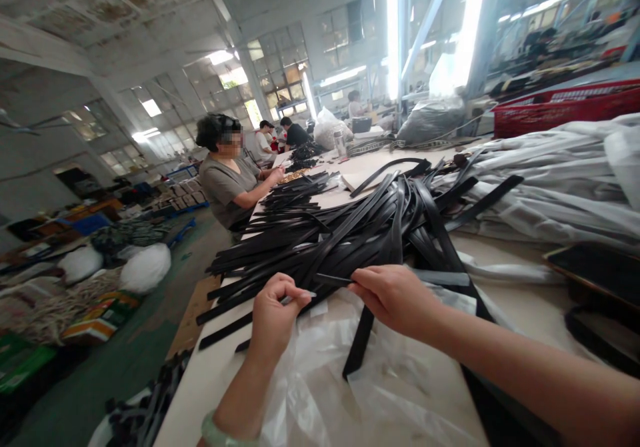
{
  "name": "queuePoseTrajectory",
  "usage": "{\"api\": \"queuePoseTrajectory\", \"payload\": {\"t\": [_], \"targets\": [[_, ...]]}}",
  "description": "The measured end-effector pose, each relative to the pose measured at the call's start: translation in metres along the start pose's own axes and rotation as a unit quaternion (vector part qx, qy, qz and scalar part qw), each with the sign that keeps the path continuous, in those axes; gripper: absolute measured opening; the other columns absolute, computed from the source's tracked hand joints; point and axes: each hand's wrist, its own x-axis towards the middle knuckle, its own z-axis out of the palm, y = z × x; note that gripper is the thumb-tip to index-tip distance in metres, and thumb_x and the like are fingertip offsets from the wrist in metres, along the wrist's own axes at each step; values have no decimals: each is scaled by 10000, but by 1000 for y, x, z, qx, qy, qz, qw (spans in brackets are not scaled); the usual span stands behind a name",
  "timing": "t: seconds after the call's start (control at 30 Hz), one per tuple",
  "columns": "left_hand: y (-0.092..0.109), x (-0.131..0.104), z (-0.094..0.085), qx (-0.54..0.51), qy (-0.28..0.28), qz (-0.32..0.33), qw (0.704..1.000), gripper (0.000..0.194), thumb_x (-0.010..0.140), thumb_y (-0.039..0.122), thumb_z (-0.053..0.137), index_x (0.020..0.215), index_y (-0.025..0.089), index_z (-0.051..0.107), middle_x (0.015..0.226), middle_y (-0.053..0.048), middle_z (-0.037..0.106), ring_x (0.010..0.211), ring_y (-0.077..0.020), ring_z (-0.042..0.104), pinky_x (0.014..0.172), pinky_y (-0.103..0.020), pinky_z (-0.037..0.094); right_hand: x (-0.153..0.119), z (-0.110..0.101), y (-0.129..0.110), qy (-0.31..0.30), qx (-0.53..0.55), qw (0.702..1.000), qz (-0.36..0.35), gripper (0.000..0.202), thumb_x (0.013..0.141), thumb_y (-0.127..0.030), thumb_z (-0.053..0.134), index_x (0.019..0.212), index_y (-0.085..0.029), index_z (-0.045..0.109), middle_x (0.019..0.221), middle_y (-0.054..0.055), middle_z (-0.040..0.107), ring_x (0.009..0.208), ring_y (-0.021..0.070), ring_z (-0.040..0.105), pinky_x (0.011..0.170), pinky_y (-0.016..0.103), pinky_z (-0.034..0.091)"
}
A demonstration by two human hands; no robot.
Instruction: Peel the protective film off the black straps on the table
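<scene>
My left hand (pixel 280 307) is closed in a pinch on a small pale piece whose tip sticks out past the fingertips. Facing it, my right hand (pixel 383 293) pinches the end of a thin dark strip (pixel 334 278) that points toward the left hand. The two hands are a short way apart. Behind and beneath them lies a large heap of black straps (pixel 345 233) on the pale table (pixel 195 393). Crumpled clear plastic (pixel 310 380) spreads below the hands, and one black strap end (pixel 359 347) lies over it.
White wrapped bundles (pixel 550 173) and a red crate (pixel 565 103) stand at the right. A person in a grey shirt (pixel 225 187) works at the table's left edge, with others farther back. More dark straps (pixel 150 413) fill a bag at the lower left.
</scene>
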Motion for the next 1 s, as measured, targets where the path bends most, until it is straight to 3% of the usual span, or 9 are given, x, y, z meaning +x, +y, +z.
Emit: {"api": "queuePoseTrajectory", "payload": {"t": [0.2, 0.83, 1.0], "targets": [[8, -2, 1, 18, -4, 31, 999, 86, 679, 198, 701, 599, 195, 671, 740, 14, 538, 706, -141, 542, 682, -259, 391, 1, -7, -2, -37, -27, 999, -25, 312, 965, -322, 395, 716, -180, 518, 645, 19, 621, 581, 124, 542, 551, 292, 202], [1, -2, 0, 22, -19, 35, 999, 43, 698, 178, 700, 673, 210, 711, 791, 3, 558, 739, -145, 564, 678, -247, 428, 5, -18, -3, -93, -112, 988, -50, 207, 941, -265, 457, 791, -193, 579, 745, 20, 657, 636, 151, 593, 545, 297, 222], [6, -6, 4, 85, -48, 107, 989, 86, 755, 174, 672, 751, 223, 743, 795, -12, 568, 741, -153, 581, 658, -246, 456, 5, -23, -2, -113, -133, 982, -72, 163, 942, -265, 475, 857, -191, 593, 787, 40, 662, 692, 168, 612, 559, 287, 269]]}}
